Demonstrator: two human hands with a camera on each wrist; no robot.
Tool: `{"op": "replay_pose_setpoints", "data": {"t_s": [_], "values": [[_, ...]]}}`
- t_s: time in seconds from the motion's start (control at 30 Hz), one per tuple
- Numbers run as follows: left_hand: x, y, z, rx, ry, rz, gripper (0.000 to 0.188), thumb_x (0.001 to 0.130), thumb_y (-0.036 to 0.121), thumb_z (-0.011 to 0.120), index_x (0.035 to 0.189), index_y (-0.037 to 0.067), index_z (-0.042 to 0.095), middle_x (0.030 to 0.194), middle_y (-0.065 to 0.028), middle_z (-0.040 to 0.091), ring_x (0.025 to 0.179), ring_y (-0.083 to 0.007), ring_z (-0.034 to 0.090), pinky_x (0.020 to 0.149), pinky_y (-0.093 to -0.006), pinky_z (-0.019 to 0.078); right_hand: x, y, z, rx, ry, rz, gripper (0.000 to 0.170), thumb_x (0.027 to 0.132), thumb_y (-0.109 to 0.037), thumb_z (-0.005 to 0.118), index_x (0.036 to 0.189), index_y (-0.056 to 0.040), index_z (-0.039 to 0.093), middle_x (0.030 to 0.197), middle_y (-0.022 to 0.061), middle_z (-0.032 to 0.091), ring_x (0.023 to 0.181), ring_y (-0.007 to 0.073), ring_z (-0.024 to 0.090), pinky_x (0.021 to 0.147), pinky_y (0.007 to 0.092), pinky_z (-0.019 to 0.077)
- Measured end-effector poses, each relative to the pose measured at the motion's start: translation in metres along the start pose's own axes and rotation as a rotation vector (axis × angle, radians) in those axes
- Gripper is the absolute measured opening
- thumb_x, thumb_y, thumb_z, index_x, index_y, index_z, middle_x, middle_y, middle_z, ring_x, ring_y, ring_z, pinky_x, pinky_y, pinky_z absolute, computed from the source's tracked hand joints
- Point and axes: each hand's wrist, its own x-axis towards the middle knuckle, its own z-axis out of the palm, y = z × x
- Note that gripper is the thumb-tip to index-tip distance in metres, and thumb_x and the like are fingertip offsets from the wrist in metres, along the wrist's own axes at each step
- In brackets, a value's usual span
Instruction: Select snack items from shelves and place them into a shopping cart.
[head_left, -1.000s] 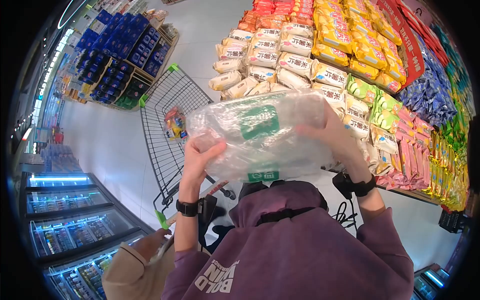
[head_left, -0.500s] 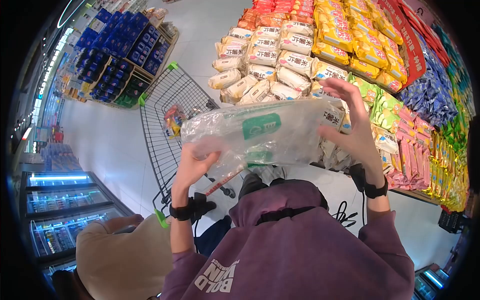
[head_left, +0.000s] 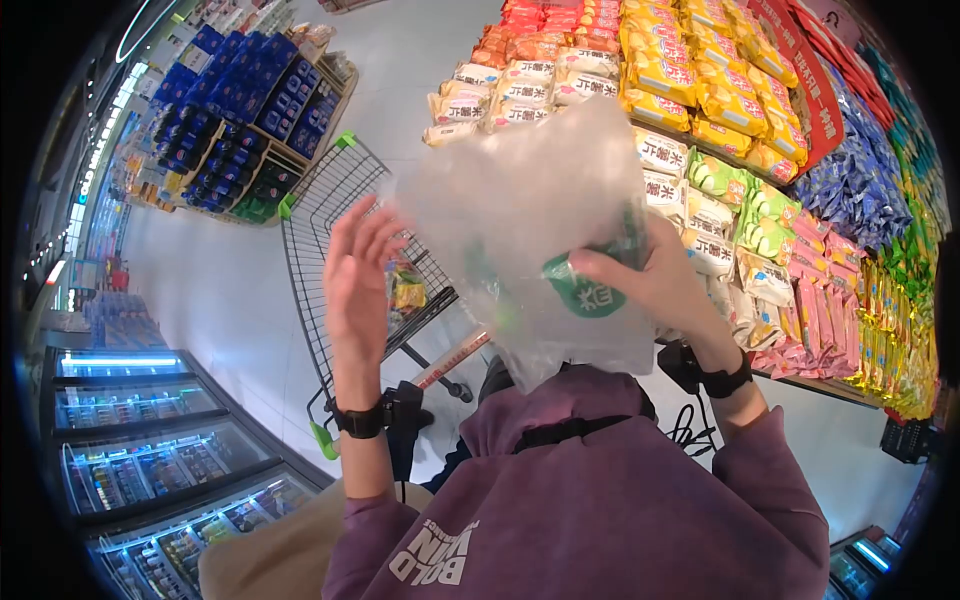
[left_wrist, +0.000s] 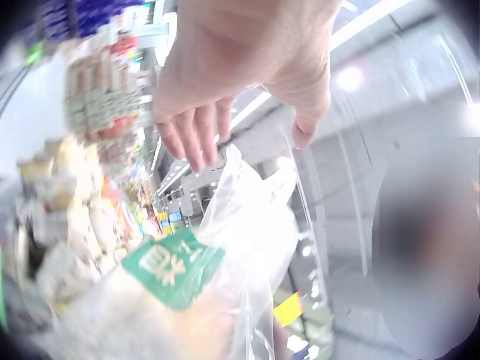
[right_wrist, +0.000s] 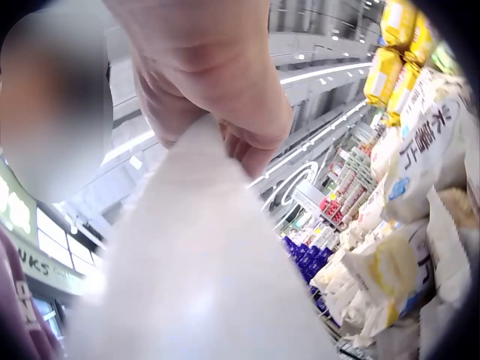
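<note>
A translucent plastic bag (head_left: pixel 540 190) with green printed patches hangs in front of the body in the head view. The right hand (head_left: pixel 660 285) pinches its right side, thumb over a green patch; in the right wrist view the fingers of the right hand (right_wrist: pixel 210 82) grip the bag's gathered edge (right_wrist: pixel 199 225). Left of the bag, the left hand (head_left: pixel 360 285) is raised with its fingers spread and loosely bent, holding nothing. In the left wrist view the left hand (left_wrist: pixel 247 67) is above the bag's upper corner (left_wrist: pixel 240 187), apart from it.
A wire shopping cart (head_left: pixel 320 250) with green corners stands at the left, colourful packets (head_left: pixel 408 290) inside. Beyond the bag is a display of snack packs (head_left: pixel 665 60). Lit refrigerators (head_left: pixel 130 400) are at the lower left, a blue-boxed display (head_left: pixel 240 90) at the upper left. Someone's beige clothing (head_left: pixel 270 540) shows below.
The left hand has let go of the bag and lifted beside it. The right hand has closed on the bag, which has swung from lying wide to hanging more upright.
</note>
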Motion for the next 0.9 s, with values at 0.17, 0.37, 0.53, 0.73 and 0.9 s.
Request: {"op": "replay_pose_setpoints", "data": {"t_s": [0.17, 0.37, 0.53, 0.73, 0.9], "values": [[-0.029, -0.055, 0.006, -0.674, -0.032, -0.546, 0.086, 0.09, 0.059, 0.056, 0.144, -0.004, 0.034, 0.139, -0.0173, 0.05, 0.129, -0.0283, 0.048, 0.109, -0.0413, 0.0375, 0.011, 0.021, 0.012, 0.195, 0.063, 0.139, 0.034, 0.086, -0.021, 0.075, 0.111, -0.0017, 0.063, 0.097, 0.0041, 0.069, 0.087, 0.011, 0.064, 0.08, 0.0268, 0.0516], [-0.036, -0.052, 0.019, -0.375, -0.08, -0.539, 0.07, 0.088, 0.039, 0.07, 0.136, -0.004, 0.042, 0.131, -0.0143, 0.055, 0.117, -0.023, 0.058, 0.097, -0.0371, 0.0494, 0.013, 0.035, 0.02, 0.01, 0.135, 0.042, 0.036, 0.083, -0.018, 0.078, 0.112, -0.0029, 0.062, 0.096, 0.0027, 0.069, 0.089, 0.0097, 0.064, 0.08, 0.0266, 0.0515], [-0.024, -0.029, 0.054, 0.156, -0.018, -0.548, 0.052, 0.078, 0.009, 0.081, 0.121, -0.003, 0.054, 0.111, -0.0107, 0.066, 0.094, -0.0156, 0.066, 0.081, -0.0289, 0.0543, 0.008, 0.04, 0.021, -0.045, 0.159, -0.036, 0.038, 0.083, -0.018, 0.077, 0.113, -0.0015, 0.062, 0.1, 0.0054, 0.07, 0.089, 0.0105, 0.064, 0.079, 0.0273, 0.0523], [-0.02, -0.037, 0.029, 0.071, 0.039, -0.522, 0.033, 0.081, -0.001, 0.076, 0.109, -0.001, 0.06, 0.099, -0.0067, 0.07, 0.083, -0.0112, 0.066, 0.073, -0.0251, 0.054, 0.01, 0.044, 0.014, 0.206, 0.26, -0.021, 0.039, 0.083, -0.015, 0.077, 0.116, -0.0011, 0.061, 0.103, 0.0063, 0.069, 0.092, 0.0113, 0.065, 0.082, 0.0267, 0.0514], [-0.026, -0.033, 0.034, 0.066, 0.028, -0.515, 0.031, 0.08, -0.001, 0.076, 0.109, -0.001, 0.064, 0.097, -0.0045, 0.07, 0.08, -0.0099, 0.065, 0.072, -0.0249, 0.0529, 0.003, 0.04, 0.019, 0.019, 0.11, -0.006, 0.037, 0.085, -0.016, 0.076, 0.116, -0.0008, 0.062, 0.102, 0.0048, 0.069, 0.09, 0.0095, 0.063, 0.081, 0.0263, 0.051]]}}
